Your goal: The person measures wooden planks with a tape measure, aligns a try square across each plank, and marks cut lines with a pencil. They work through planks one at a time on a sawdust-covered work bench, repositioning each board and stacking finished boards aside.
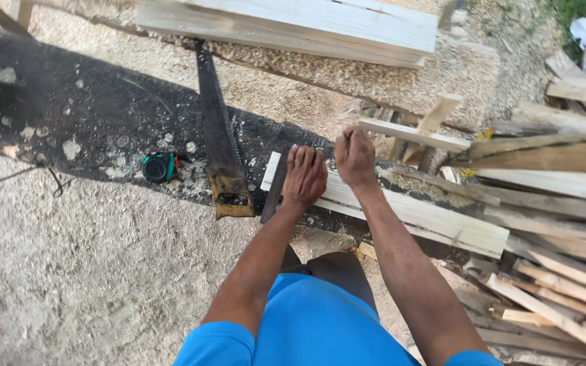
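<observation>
Both our hands sit on the pale plank [415, 213], left hand [304, 177] flat with fingers spread, right hand [355, 157] pinching a pencil-like thing above, so sawdust underneath could let it slip.

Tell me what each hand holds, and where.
Left hand lies flat on the plank near its end, pressing rather than gripping. Right hand pinches something small, maybe a pencil, over the plank; too small to tell.

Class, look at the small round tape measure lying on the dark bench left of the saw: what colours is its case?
The tape measure is green and black, seen in the head view.
</observation>
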Motion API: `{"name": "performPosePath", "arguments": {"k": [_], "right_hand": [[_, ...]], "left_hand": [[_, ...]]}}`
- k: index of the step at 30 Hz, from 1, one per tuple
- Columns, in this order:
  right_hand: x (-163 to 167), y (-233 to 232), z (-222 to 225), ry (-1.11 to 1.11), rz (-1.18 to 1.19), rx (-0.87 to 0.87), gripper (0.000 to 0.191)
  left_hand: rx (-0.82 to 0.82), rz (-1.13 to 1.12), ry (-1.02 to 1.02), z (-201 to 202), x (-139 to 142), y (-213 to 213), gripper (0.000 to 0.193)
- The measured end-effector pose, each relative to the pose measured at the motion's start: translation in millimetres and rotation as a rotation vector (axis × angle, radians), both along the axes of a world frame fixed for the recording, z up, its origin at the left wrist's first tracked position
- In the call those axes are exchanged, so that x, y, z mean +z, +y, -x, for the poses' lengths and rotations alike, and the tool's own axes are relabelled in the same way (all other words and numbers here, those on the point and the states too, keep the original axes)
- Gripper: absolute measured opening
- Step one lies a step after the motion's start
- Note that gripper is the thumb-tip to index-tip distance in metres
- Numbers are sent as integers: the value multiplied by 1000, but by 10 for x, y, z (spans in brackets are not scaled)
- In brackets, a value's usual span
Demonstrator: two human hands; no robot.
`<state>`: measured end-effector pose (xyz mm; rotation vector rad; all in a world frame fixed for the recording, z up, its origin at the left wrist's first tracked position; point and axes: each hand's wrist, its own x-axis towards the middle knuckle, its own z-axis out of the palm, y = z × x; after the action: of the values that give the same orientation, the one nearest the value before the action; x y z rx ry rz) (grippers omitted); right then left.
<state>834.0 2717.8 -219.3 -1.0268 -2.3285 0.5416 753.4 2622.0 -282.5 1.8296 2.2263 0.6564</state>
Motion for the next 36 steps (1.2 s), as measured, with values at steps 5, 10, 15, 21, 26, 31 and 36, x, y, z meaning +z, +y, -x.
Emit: {"name": "performPosePath", "arguments": {"k": [5,10,15,21,26,31,36], "right_hand": [[-23,-528,-432,-87,717,-247,22],[5,-895,-772,103,1121,38,33],[147,-1139,-794,102,1433,80,28],[207,-1305,-454,-168,1108,-56,36],[387,-1393,362,-377,924,-66,58],[493,-1562,1485,-460,876,-51,60],[389,-1611,2149,-572,809,-62,64]], "left_hand": [[-41,-49,-33,-50,57,233,27],[28,-86,-655,-238,139,208,30],[372,-198,-966,-266,325,-102,25],[409,-136,-758,283,388,-647,27],[461,84,-894,1101,467,-874,31],[521,-34,-496,2224,534,-1155,26],[435,276,-183,2969,549,-1409,67]]}}
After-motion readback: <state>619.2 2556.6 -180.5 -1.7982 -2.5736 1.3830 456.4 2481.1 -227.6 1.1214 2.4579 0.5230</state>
